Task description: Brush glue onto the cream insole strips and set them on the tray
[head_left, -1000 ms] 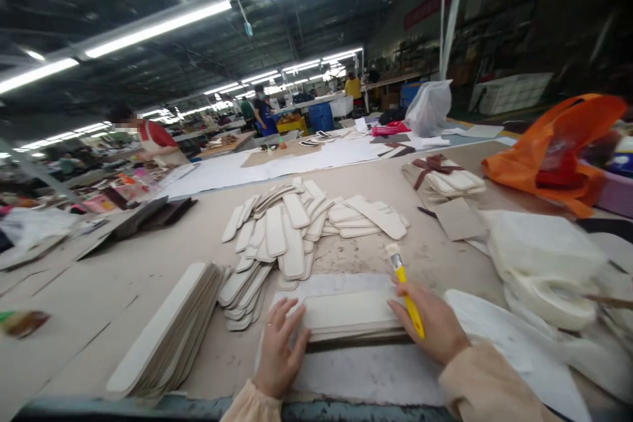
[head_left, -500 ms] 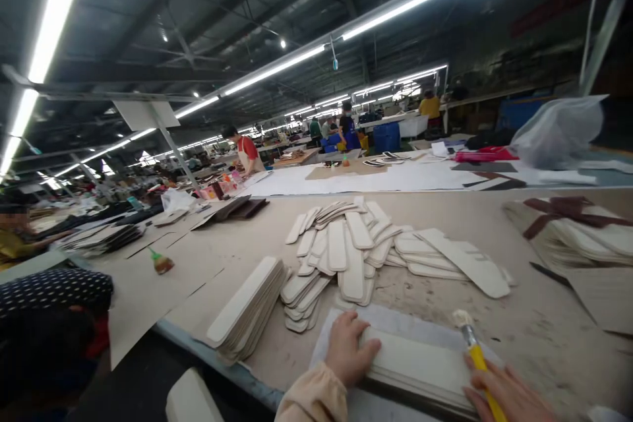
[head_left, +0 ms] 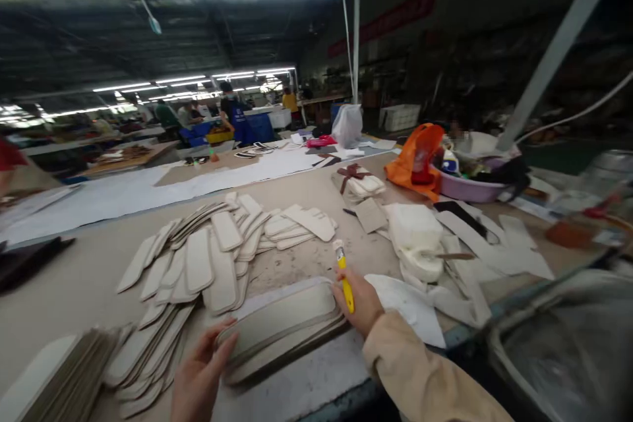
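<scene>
In front of me a short stack of long, cream, round-cornered panels (head_left: 281, 320) lies on a white sheet (head_left: 316, 372). My left hand (head_left: 202, 369) is at the stack's left end, its thumb and fingers curled round the end of the upper panel. My right hand (head_left: 363, 303) is closed around a yellow-handled paintbrush (head_left: 347, 293), bristles pointing up and away, and rests against the stack's right end. Beyond the stack, a loose heap of similar panels (head_left: 200, 260) spreads across the table. A neat pile of panels (head_left: 44, 376) stands at the lower left.
To the right are a white plastic container (head_left: 415, 227), paper scraps (head_left: 410, 306) and a purple basin (head_left: 469, 188) beside an orange bag (head_left: 418, 158). Tied panels (head_left: 361, 181) lie farther back. Past the table's right edge is a plastic-lined bin (head_left: 564, 343). Other people stand in the distance.
My view has swung to the right, bringing the basin, orange bag and container into sight. My left hand has gone from lying on top of the stack to its left end. The brush stays in my right hand.
</scene>
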`<state>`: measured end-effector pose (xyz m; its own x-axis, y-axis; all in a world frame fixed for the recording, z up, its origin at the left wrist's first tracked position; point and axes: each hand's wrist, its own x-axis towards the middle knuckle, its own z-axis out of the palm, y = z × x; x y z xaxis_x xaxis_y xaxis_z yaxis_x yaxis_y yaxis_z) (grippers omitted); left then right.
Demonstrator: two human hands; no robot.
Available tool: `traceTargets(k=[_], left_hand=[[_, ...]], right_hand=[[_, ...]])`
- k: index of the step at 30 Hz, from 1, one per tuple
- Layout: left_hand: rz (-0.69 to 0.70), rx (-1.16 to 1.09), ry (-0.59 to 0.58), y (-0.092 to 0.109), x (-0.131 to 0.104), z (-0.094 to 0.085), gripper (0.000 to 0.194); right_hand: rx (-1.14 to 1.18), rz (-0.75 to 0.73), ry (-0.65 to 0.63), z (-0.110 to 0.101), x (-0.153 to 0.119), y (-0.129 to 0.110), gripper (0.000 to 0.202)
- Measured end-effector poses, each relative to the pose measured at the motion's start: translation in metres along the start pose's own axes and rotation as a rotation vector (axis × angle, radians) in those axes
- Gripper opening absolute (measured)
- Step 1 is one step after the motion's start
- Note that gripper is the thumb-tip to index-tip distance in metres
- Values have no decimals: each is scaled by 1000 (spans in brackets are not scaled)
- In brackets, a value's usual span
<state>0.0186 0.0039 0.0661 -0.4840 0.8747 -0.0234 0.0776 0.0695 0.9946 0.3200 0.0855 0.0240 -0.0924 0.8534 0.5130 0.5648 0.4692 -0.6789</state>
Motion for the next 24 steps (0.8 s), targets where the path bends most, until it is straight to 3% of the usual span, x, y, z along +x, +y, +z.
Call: traceTargets(k=[5, 9, 13, 18, 21, 24], left_hand=[[-82, -289, -65, 48, -10, 21, 41], [-67, -351, -82, 84, -12, 41, 39], [-67, -414, -89, 108, -16, 49, 34], [-79, -514, -8, 122, -27, 56, 23], [-111, -567, 59, 119, -35, 62, 20], [-134, -578, 92, 110, -43, 69, 24]], right_hand=[[288, 130, -29, -7, 3, -14, 18], [495, 165, -59, -12, 3, -22, 23], [606, 181, -24, -14, 1, -25, 28], [885, 333, 62, -12, 2, -38, 32], [1069, 454, 137, -15, 3, -46, 38], [1072, 456, 209, -26, 2, -50, 38]])
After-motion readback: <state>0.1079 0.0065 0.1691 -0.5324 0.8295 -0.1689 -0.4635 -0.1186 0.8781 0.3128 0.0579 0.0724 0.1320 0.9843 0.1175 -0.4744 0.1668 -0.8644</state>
